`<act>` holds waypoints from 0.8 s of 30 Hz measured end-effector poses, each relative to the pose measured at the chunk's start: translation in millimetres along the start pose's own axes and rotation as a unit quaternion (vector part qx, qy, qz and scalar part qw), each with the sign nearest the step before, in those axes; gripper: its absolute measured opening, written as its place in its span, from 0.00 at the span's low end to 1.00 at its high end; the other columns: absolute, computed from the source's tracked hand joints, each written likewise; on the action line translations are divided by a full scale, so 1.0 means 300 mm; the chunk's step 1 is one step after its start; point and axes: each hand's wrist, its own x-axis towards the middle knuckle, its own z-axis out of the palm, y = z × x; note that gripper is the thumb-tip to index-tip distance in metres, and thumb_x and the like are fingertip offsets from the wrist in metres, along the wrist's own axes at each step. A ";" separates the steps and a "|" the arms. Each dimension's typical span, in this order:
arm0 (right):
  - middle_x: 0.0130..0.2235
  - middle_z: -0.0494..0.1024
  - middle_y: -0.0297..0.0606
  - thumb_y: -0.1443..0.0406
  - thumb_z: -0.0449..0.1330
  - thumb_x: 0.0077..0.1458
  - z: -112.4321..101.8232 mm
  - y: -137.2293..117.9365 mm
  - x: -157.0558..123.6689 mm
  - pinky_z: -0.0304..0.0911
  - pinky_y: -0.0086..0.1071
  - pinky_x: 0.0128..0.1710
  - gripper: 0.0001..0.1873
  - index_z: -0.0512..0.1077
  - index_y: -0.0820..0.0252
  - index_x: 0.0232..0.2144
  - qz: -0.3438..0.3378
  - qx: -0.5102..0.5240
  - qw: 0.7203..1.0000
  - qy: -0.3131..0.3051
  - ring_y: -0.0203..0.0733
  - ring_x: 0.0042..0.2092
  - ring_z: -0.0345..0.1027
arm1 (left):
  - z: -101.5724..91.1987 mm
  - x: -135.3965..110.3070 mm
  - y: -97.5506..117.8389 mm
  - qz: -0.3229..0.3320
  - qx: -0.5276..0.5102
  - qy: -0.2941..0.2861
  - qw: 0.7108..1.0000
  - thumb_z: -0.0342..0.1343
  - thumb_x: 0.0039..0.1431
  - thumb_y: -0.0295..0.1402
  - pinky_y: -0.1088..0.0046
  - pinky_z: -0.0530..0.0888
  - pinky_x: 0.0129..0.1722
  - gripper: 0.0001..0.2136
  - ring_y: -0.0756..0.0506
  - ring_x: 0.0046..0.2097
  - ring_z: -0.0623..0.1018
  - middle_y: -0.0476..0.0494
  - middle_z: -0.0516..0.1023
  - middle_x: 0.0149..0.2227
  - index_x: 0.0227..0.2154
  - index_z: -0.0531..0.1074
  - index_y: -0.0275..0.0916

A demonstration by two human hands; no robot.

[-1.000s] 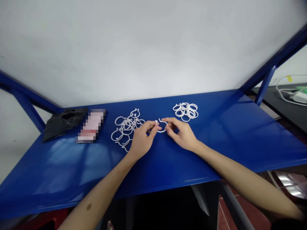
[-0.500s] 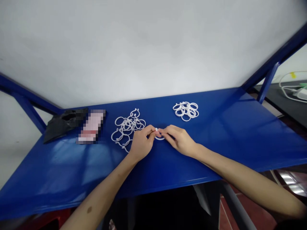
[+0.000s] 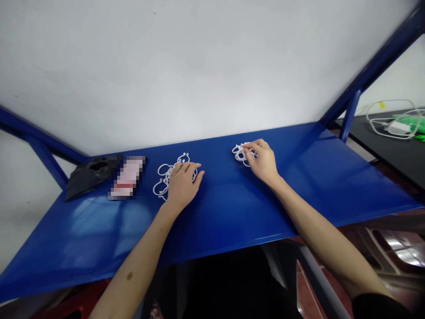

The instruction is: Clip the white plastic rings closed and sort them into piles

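Observation:
My left hand is spread over a loose pile of white plastic rings, thumb apart from the fingers. It covers part of that pile, and nothing shows in its grip. Several rings there have a gap with small curled ends. Farther right, my right hand is at a second, tighter cluster of white rings. Its thumb and fingertips are drawn together on a white ring at the cluster's edge, and the hand hides the cluster's right side.
Both piles lie on a blue tabletop against a pale wall. A black plastic bag and a blurred pink-and-white packet lie at the left. Blue frame bars slope at both sides. A white cable and charger lie on a dark surface at far right.
My hands were together mid-table at a white ring. They have parted: the left moved back over the left pile and opened, the right carried the ring up to the right cluster.

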 end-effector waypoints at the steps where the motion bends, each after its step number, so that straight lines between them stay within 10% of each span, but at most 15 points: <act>1: 0.39 0.77 0.45 0.63 0.55 0.63 -0.005 0.031 0.013 0.67 0.45 0.45 0.13 0.80 0.58 0.40 0.021 -0.016 1.000 0.011 0.49 0.42 0.69 | 0.000 0.002 -0.017 -0.013 0.030 -0.004 0.999 0.51 0.67 0.37 0.53 0.68 0.55 0.13 0.35 0.52 0.73 0.36 0.79 0.48 0.48 0.75 0.38; 8: 0.40 0.80 0.47 0.63 0.56 0.61 -0.009 0.138 0.045 0.61 0.49 0.52 0.16 0.77 0.64 0.47 0.062 -0.094 0.994 0.008 0.52 0.45 0.68 | -0.038 0.023 -0.079 -0.121 0.093 -0.033 0.988 0.50 0.63 0.31 0.50 0.68 0.52 0.16 0.31 0.55 0.68 0.35 0.76 0.52 0.51 0.74 0.38; 15: 0.46 0.75 0.50 0.61 0.54 0.64 -0.002 0.020 0.000 0.64 0.55 0.52 0.17 0.74 0.60 0.51 -0.043 -0.095 0.995 -0.010 0.57 0.50 0.66 | -0.076 0.038 -0.120 -0.152 0.075 -0.045 0.984 0.49 0.60 0.28 0.52 0.68 0.52 0.17 0.32 0.55 0.69 0.38 0.77 0.51 0.48 0.76 0.40; 21: 0.55 0.70 0.48 0.56 0.57 0.64 -0.005 -0.114 -0.060 0.64 0.53 0.58 0.24 0.66 0.54 0.60 -0.114 0.087 0.974 -0.175 0.53 0.57 0.65 | -0.089 0.029 -0.118 -0.129 0.104 -0.069 0.984 0.53 0.61 0.35 0.52 0.68 0.51 0.12 0.31 0.52 0.68 0.37 0.76 0.48 0.44 0.77 0.41; 24: 0.60 0.68 0.45 0.52 0.56 0.64 -0.005 -0.143 -0.074 0.63 0.52 0.60 0.26 0.64 0.50 0.61 -0.049 0.296 0.918 -0.261 0.51 0.61 0.64 | -0.082 0.019 -0.109 -0.114 0.128 -0.088 0.981 0.53 0.61 0.37 0.51 0.69 0.50 0.15 0.31 0.51 0.68 0.35 0.75 0.47 0.47 0.76 0.40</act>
